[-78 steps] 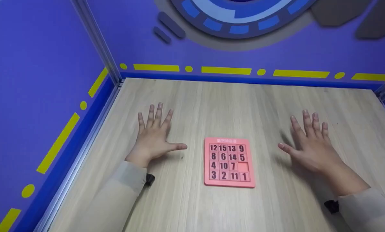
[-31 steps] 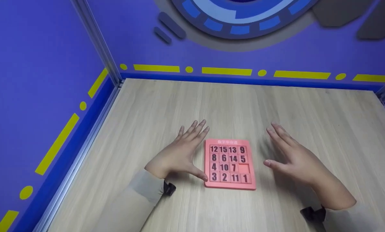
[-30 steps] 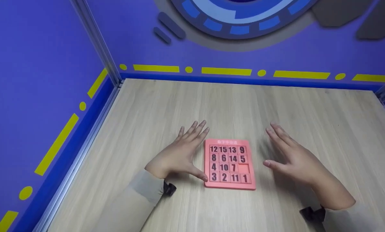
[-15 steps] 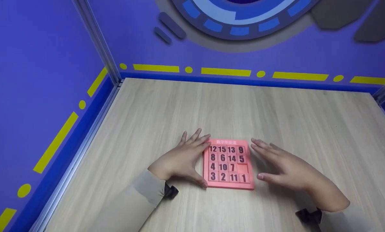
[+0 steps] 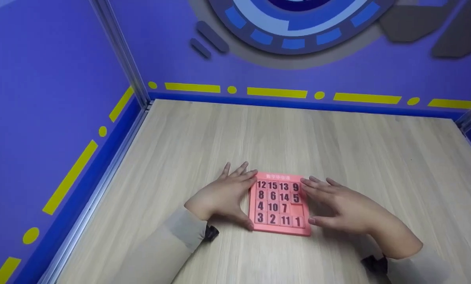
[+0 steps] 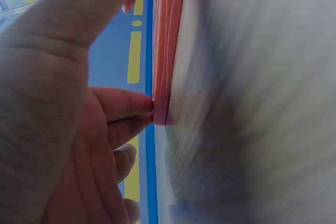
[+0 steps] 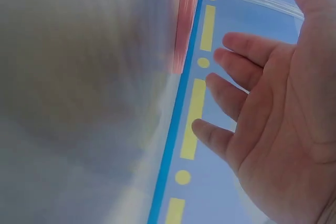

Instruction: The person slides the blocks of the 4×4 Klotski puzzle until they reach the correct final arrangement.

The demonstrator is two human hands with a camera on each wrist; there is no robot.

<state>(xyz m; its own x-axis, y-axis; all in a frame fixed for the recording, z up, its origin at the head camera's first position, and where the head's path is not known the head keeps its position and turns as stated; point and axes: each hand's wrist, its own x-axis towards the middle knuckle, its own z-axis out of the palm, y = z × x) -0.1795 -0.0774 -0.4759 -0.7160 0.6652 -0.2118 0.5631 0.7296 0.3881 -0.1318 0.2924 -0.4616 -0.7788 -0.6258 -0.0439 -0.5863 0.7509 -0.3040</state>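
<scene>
The pink number-tile board (image 5: 272, 232) lies flat on the table, with an empty cell at the right of its third row. At its left side my left hand (image 5: 221, 197) is spread, thumb at the near corner and fingertips at the far corner. The left wrist view shows two fingertips of the left hand (image 6: 100, 145) touching the end of the board (image 6: 163, 77). My right hand (image 5: 347, 209) is beside the right edge, thumb and fingers apart. In the right wrist view, the right hand (image 7: 283, 114) shows a gap between its lower fingers and the board (image 7: 186, 30).
A light wood table (image 5: 203, 130) carries the board. Blue-purple panels (image 5: 62, 79) with yellow dashes rise at the left and back, joined by a metal corner post (image 5: 119, 47). Black bands are at both wrists, below beige sleeves (image 5: 168, 240).
Both hands have come inward from farther out at the sides. The left hand's fingertips and thumb have reached the board's left corners; the right hand has moved left to its right edge.
</scene>
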